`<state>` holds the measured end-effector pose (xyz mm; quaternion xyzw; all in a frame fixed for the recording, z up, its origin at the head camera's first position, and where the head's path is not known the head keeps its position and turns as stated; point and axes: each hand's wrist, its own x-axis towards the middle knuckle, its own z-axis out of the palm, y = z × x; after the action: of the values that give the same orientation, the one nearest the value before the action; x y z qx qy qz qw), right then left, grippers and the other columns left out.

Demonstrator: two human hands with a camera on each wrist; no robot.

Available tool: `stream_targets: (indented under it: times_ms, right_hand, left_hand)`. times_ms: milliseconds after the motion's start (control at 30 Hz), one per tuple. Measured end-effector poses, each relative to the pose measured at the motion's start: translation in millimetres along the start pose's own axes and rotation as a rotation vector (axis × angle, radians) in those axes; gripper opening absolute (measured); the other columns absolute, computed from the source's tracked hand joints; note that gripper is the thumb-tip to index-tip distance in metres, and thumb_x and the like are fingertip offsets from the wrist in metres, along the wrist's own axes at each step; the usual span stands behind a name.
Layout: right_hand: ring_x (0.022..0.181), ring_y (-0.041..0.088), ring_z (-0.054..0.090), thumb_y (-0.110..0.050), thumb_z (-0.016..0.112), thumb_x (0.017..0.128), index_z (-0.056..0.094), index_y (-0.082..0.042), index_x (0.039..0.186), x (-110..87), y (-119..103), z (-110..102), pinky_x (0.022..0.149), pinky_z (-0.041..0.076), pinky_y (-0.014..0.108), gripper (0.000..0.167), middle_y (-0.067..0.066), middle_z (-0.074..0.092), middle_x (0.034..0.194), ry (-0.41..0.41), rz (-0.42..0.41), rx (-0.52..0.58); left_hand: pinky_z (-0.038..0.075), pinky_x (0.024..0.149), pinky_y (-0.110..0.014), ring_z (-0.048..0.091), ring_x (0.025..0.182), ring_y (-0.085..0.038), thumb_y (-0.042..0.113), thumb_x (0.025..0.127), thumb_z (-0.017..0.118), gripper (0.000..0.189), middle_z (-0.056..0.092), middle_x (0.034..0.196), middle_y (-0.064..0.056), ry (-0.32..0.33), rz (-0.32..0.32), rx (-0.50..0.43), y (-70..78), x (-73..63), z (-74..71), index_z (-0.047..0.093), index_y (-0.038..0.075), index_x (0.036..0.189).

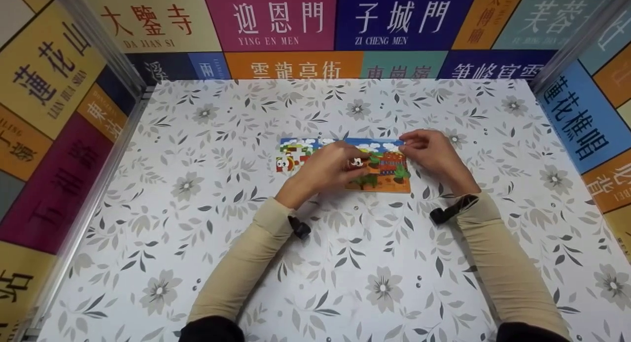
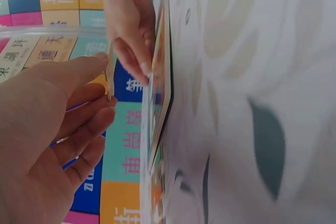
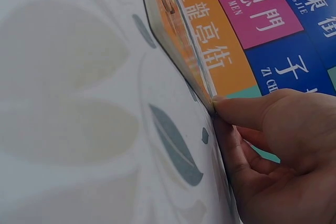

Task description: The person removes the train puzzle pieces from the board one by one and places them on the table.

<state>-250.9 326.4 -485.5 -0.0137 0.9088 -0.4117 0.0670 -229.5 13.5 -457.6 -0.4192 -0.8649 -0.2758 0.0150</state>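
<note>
A colourful cartoon jigsaw puzzle (image 1: 395, 180) lies on the flowered tabletop, with blue sky along its far edge and orange ground nearer. My left hand (image 1: 331, 167) is over its middle and hides part of it. Between thumb and fingertips that hand pinches a thin puzzle piece (image 2: 111, 72), seen edge-on in the left wrist view; a small white cartoon face shows by the fingers in the head view. At the far right corner of the puzzle is my right hand (image 1: 431, 152), its thumb and finger pinching the corner in the right wrist view.
To the left of the puzzle's orange ground, a section with a white cartoon face (image 1: 285, 163) has a stepped near edge. Panels printed with large characters (image 1: 281, 19) wall in the table (image 1: 345, 263) at the back and both sides.
</note>
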Motion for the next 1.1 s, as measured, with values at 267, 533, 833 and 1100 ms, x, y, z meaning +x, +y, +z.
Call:
stream_targets:
  times_ms: [267, 533, 833, 1100]
  right_hand:
    - [0.117, 0.025, 0.070, -0.033, 0.074, 0.105, 0.071, -0.015, 0.140, 0.3, 2, -1, 0.101, 0.053, 0.035, 0.039, 0.012, 0.074, 0.127, 0.002, 0.013, 0.014]
    - [0.110, 0.017, 0.070, -0.032, 0.079, 0.101, 0.071, -0.013, 0.137, 1.2, 3, 0, 0.092, 0.053, 0.021, 0.041, 0.010, 0.073, 0.124, -0.005, 0.012, 0.042]
    - [0.114, 0.021, 0.070, -0.033, 0.078, 0.102, 0.071, -0.012, 0.139, 1.0, 2, -1, 0.098, 0.053, 0.029, 0.043, 0.012, 0.073, 0.126, -0.010, 0.027, 0.034]
    - [0.115, 0.023, 0.069, -0.029, 0.077, 0.102, 0.070, -0.012, 0.139, 2.5, 2, -1, 0.100, 0.053, 0.033, 0.041, 0.012, 0.072, 0.127, -0.011, 0.037, 0.040]
  left_hand:
    - [0.060, 0.091, -0.036, 0.074, 0.108, -0.021, 0.039, 0.104, 0.074, 0.042, 0.079, 0.128, -0.004, 0.020, -0.074, -0.011, -10.3, -13.1, -13.4, 0.075, 0.014, 0.138]
    - [0.062, 0.088, -0.032, 0.077, 0.104, -0.020, 0.037, 0.103, 0.076, 0.041, 0.079, 0.127, -0.003, 0.045, -0.105, -0.038, -19.5, -21.3, -19.2, 0.076, 0.015, 0.138]
    - [0.061, 0.093, -0.036, 0.076, 0.106, -0.020, 0.037, 0.100, 0.080, 0.042, 0.081, 0.123, -0.002, 0.065, -0.106, -0.009, -34.1, -36.5, -22.4, 0.077, 0.014, 0.135]
    - [0.062, 0.088, -0.036, 0.075, 0.106, -0.022, 0.030, 0.101, 0.079, 0.041, 0.080, 0.124, -0.004, 0.037, -0.096, -0.067, -45.1, -49.9, -24.6, 0.076, 0.013, 0.138]
